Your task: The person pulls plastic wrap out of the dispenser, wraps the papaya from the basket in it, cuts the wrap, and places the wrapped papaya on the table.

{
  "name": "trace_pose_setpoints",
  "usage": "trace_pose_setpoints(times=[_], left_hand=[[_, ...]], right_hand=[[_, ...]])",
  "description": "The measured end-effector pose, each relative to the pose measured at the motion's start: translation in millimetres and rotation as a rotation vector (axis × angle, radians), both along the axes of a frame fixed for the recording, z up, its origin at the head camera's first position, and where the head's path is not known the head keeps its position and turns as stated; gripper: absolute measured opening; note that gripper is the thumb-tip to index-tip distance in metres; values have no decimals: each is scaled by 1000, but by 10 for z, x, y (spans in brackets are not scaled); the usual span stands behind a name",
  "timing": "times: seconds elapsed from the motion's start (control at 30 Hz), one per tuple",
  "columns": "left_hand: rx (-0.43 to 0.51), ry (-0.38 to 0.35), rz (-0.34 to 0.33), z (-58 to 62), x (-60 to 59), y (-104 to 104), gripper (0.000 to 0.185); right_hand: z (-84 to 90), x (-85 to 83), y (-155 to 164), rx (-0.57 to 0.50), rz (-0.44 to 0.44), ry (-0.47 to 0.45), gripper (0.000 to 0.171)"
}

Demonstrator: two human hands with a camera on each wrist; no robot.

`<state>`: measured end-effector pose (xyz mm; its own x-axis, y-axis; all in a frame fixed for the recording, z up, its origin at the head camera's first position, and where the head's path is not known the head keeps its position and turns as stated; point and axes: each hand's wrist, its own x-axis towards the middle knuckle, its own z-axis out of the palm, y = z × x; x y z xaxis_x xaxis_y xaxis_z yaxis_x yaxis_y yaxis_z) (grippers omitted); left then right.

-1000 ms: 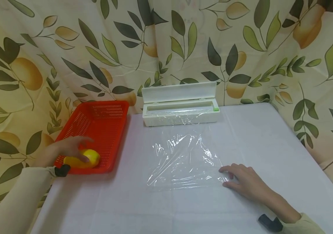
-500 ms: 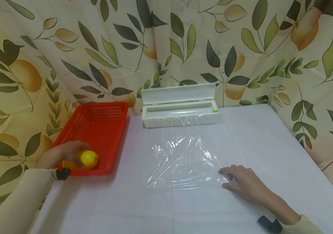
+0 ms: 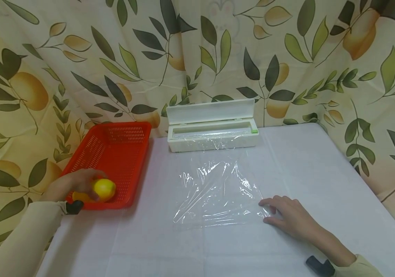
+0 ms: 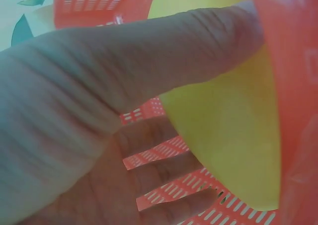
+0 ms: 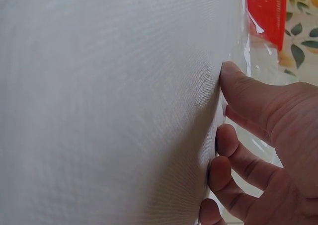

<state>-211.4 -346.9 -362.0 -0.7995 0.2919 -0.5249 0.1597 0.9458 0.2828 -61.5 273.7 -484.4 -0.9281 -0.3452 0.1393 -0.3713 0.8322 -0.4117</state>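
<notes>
Left grip [image 3: 79, 181] has got a yellow fruit [image 4: 228, 130], loosely spread right grip [image 3: 292, 215] probably just pinning that clear film [image 3: 220, 196] flat.

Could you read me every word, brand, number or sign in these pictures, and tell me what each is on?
None: no readable text shows in any view.
The white box, red basket, yellow fruit and clear film show no legible lettering.
The backdrop bears printed leaves, not words.
Any lettering on the dark wrist pieces is too small to tell.
</notes>
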Motion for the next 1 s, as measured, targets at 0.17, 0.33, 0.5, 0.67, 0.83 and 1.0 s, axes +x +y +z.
trace_pose_setpoints(times=[0.17, 0.33, 0.5, 0.67, 0.83, 1.0], left_hand=[[5, 13, -3, 10, 8, -16, 65], [5, 54, 9, 10, 8, -34, 67], [9, 75, 14, -20, -10, -59, 69], [26, 108, -24, -21, -9, -48, 67], [38, 146, -38, 9, -20, -38, 67], [43, 238, -59, 62, -66, -43, 69]], right_hand=[[-6, -6, -16, 7, -5, -5, 44], [-17, -8, -19, 4, -8, -8, 44], [-25, -11, -17, 11, -23, -21, 44], [-12, -14, -24, 8, -15, -26, 45], [2, -7, -23, 7, -14, -19, 44], [-8, -3, -9, 2, -11, -3, 43]])
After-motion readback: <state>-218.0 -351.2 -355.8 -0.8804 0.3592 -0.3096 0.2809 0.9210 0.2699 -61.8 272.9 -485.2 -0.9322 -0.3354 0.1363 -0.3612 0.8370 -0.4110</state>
